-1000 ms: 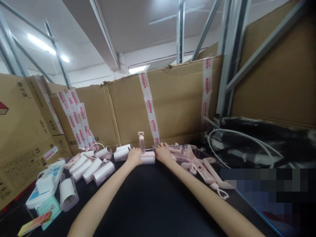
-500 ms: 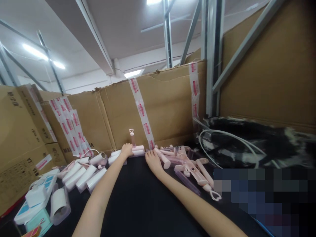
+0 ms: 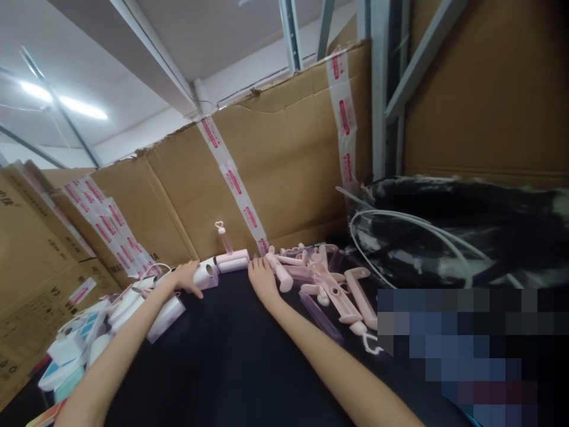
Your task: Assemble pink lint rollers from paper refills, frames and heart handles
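My left hand (image 3: 187,279) is over the left part of the row, its thumb and fingers spread, beside a white roll (image 3: 203,272) in clear wrap. I cannot tell whether it touches that roll. Flat at the back of the black table lies my right hand (image 3: 262,274), fingers stretched out. It is between a pale pink cylinder (image 3: 232,260) and a pink handle-like piece (image 3: 281,274). Behind the cylinder stands a small clear tube with a heart-shaped pink top (image 3: 220,228).
A heap of pink plastic parts (image 3: 335,290) lies to the right, with a looped white cable (image 3: 400,214) beyond. White boxes (image 3: 166,317) and a blue-and-white item (image 3: 62,367) are at left. Cardboard walls (image 3: 288,154) close off the back.
My left hand has moved left from the pink cylinder to the white rolls, and its fingers have spread. My right hand stays by the pink parts. The camera view has shifted and tilted.
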Demonstrator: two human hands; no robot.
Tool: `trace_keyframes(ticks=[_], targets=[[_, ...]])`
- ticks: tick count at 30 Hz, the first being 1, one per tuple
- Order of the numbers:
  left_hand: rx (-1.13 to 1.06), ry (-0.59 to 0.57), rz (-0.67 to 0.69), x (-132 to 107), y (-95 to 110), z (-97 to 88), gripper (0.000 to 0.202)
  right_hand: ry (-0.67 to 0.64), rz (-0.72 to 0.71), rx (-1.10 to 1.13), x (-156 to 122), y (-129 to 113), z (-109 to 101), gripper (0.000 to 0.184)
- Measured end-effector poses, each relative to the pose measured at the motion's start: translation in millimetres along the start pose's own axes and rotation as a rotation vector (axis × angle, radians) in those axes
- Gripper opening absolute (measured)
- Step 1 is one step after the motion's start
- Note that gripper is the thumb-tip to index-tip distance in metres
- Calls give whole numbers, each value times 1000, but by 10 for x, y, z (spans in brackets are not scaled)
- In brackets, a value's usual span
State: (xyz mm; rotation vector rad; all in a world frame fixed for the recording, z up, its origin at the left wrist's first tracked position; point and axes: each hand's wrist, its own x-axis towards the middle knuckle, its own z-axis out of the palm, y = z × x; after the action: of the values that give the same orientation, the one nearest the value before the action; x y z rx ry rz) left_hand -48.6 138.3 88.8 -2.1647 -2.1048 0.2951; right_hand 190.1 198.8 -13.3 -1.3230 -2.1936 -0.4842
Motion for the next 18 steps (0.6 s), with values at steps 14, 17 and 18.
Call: trace_keyframes(ticks=[14,17,18], targets=[[-84,24,30,138,-44,99,105,60,-25,-37,-56,33,-39,28],[-53,98,70,24,12,157,94,82,-30,-62,-52,28,-43,29],[-44,111,93,-14,34,168,87,89,-33,-62,-48,24,-38,29]])
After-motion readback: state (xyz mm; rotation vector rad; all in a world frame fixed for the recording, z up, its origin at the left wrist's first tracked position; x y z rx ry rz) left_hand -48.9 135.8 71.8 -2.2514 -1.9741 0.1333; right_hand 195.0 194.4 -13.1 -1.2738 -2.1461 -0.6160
